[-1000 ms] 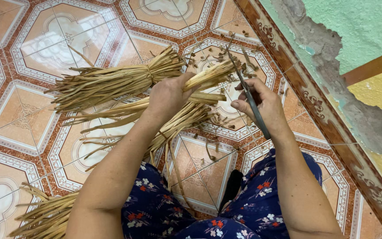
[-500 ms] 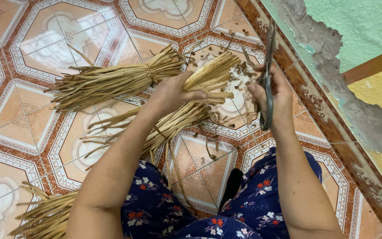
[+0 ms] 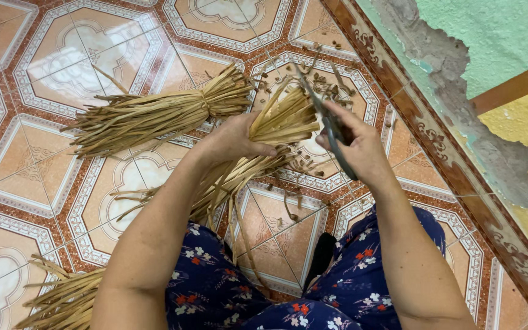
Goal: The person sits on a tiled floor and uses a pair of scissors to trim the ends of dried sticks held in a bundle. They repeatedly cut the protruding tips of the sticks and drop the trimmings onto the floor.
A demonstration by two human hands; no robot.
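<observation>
The left hand [image 3: 236, 139] is wrapped tight around a bundle of dried straw strips [image 3: 276, 125], fingers closed over the top of it and thumb underneath. The cut ends fan out just past the grip, towards the right hand; the long tails run back under the wrist and down towards the lap, where the forearm hides much of them. How many strips the hand holds cannot be made out.

The right hand [image 3: 355, 146] is closed on a pair of dark scissors [image 3: 328, 125]. The handles are buried in the palm and fingers, so the loops are hidden. The blades reach up and away from the grip, lying just beside the fanned ends of the held bundle; whether the blades touch the straw, or stand apart or together, is hard to tell.

Beyond the left grip, a second tied bundle [image 3: 154, 116] lies flat on the tiled floor [image 3: 44, 183], near the held one but apart from it. Small cut scraps [image 3: 331, 91] are scattered on the tiles beyond the scissors. A third heap of straw [image 3: 62, 299] lies below the left elbow, cut off by the lower edge.

To the right of the scissor hand a patterned border strip and a peeling wall [image 3: 490, 73] close in near. Left of the grips the floor stretches wide. The flowered skirt [image 3: 215, 293] fills the bottom.
</observation>
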